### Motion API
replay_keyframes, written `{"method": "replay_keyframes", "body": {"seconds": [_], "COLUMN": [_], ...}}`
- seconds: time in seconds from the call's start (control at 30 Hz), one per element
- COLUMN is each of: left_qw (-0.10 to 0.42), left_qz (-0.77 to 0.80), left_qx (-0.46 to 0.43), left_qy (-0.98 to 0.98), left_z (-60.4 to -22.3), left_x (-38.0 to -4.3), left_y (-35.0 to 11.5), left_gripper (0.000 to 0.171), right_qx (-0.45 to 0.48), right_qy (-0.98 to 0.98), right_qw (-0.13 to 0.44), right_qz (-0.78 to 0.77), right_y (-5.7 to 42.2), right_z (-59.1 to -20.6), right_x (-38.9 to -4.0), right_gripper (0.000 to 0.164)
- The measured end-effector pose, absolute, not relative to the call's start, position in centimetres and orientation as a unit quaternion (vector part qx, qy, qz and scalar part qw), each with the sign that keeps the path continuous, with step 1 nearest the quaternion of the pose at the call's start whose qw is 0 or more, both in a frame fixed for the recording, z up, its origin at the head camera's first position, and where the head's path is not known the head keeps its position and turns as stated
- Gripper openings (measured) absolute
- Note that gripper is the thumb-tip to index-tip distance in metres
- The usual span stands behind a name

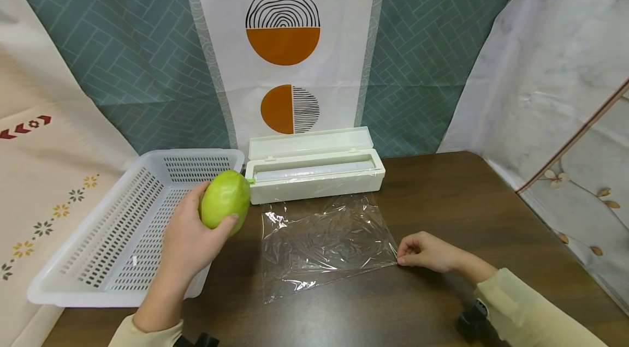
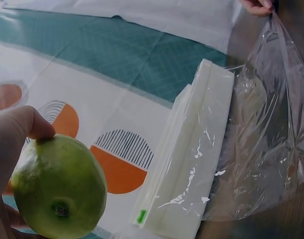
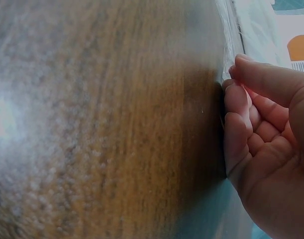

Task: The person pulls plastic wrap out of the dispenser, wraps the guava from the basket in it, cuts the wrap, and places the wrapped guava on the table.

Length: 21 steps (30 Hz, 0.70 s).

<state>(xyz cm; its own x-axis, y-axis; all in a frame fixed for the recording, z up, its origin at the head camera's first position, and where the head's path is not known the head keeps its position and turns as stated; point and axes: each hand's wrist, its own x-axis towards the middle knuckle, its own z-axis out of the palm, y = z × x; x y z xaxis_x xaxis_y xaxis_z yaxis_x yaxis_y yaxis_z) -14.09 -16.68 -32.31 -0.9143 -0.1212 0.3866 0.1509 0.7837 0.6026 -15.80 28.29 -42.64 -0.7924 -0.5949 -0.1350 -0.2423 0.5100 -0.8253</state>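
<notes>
1. The left hand [image 1: 191, 235] is grasping a green fruit [image 1: 225, 201], thumb and fingers bending around it; the fruit is hanging in the air between basket [image 1: 88, 299] and film [image 1: 329, 243], near the box's left end.
2. The right hand [image 1: 427, 251] is pinching the film's near right corner between thumb and fingertip, just above the table [image 1: 344, 325].
3. The left wrist view alone is showing the dark spot on the fruit's end; it is also showing folds converging at the right hand. Only the head view is showing the basket.
4. The film's near edge is slanting toward the right hand; its far edge is meeting the box [image 1: 314, 178]. Room is lying right of the box and nearside of the film.
5. The spotted end is facing the left wrist camera. In the head view, the fruit's longer axis is running roughly up-down, the box's left-right.
</notes>
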Motion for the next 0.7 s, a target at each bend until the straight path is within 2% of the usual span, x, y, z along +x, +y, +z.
{"method": "replay_keyframes", "body": {"seconds": [0.7], "left_qw": [0.183], "left_qz": [-0.322], "left_qx": [-0.054], "left_qy": [-0.927], "left_z": [-33.5], "left_x": [-14.7], "left_y": [-13.7], "left_gripper": [0.076], "right_qx": [-0.247], "right_qy": [0.844], "right_qw": [0.204], "right_qz": [-0.429], "right_y": [28.2], "right_z": [-42.7], "right_x": [-15.8], "right_gripper": [0.014]}}
